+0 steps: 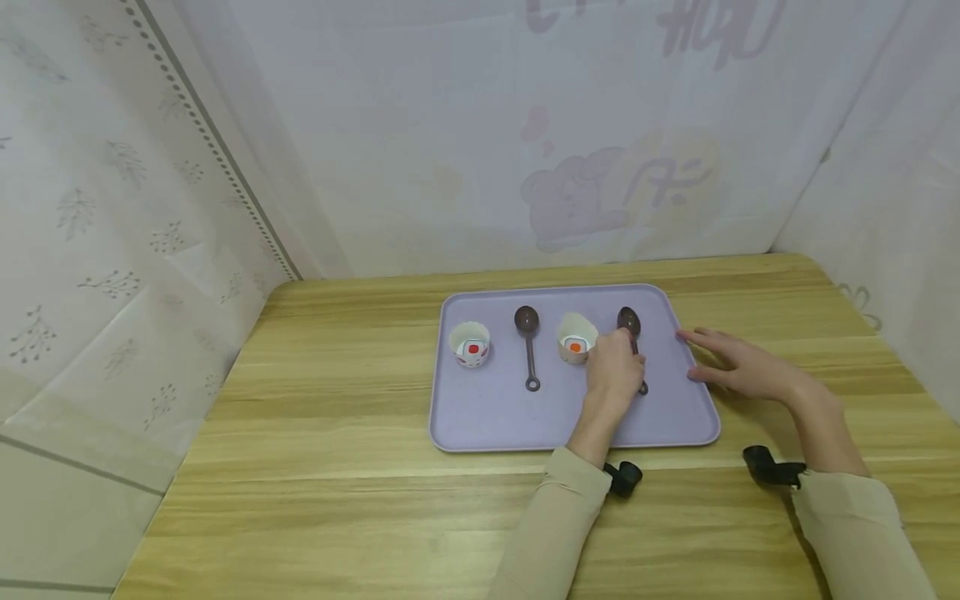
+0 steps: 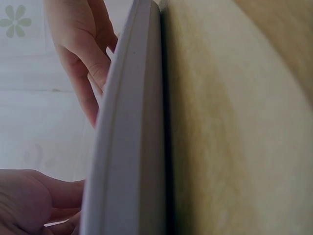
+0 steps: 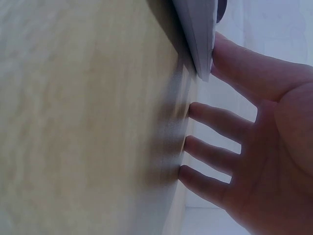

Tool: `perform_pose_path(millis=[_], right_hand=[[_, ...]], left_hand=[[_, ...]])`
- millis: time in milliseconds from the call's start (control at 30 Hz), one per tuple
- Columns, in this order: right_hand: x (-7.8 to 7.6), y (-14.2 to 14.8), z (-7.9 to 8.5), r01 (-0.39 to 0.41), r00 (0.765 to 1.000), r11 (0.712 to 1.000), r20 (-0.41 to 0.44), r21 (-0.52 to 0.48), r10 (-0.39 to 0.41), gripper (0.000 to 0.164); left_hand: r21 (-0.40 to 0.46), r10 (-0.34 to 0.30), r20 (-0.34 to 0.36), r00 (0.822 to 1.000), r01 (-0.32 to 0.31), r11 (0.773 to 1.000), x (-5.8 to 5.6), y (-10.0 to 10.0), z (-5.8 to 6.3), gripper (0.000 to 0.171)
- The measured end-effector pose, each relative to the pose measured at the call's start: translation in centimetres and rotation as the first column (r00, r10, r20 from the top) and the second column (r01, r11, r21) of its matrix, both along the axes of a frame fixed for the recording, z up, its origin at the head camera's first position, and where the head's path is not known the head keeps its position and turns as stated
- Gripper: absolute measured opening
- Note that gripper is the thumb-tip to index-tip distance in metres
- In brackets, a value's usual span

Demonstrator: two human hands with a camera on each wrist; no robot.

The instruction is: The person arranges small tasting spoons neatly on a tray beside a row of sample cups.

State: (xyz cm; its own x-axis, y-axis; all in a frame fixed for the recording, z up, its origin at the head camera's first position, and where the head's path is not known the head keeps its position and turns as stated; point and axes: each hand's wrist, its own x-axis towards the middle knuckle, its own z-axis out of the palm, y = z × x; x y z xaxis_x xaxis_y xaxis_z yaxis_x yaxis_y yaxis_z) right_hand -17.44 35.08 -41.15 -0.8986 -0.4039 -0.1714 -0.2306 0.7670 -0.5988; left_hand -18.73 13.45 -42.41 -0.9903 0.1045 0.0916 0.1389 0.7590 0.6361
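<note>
On a lilac tray [image 1: 487,425], my left hand [image 1: 615,364] pinches the handle of a dark brown long-handled spoon [image 1: 628,319], its bowl toward the back. The ring-ended handle shows partly beyond the hand, and the fingertips are largely hidden. My right hand [image 1: 750,367] is spread at the tray's right edge; in the right wrist view its thumb [image 3: 244,63] lies against the rim and its fingers [image 3: 215,120] reach down to the tabletop. A second brown spoon [image 1: 528,321] lies left of a paper baking cup [image 1: 576,327] with an orange square inside.
Another baking cup [image 1: 470,333], showing a red square, stands at the tray's left. Beneath is a wood-grain table [image 1: 337,400]. Printed white curtains [image 1: 420,167] hang behind it and at the sides. Black wrist mounts [image 1: 772,468] sit on both arms.
</note>
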Motion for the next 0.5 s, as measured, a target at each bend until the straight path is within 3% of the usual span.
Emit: perform_pose_path(millis=[500], right_hand=[[-0.08, 0.18, -0.22, 0.003, 1.000, 1.000, -0.001, -0.005, -0.003, 0.068]], left_hand=[[-0.081, 0.022, -0.016, 1.000, -0.024, 0.996, 0.01, 0.09, 0.01, 0.013]])
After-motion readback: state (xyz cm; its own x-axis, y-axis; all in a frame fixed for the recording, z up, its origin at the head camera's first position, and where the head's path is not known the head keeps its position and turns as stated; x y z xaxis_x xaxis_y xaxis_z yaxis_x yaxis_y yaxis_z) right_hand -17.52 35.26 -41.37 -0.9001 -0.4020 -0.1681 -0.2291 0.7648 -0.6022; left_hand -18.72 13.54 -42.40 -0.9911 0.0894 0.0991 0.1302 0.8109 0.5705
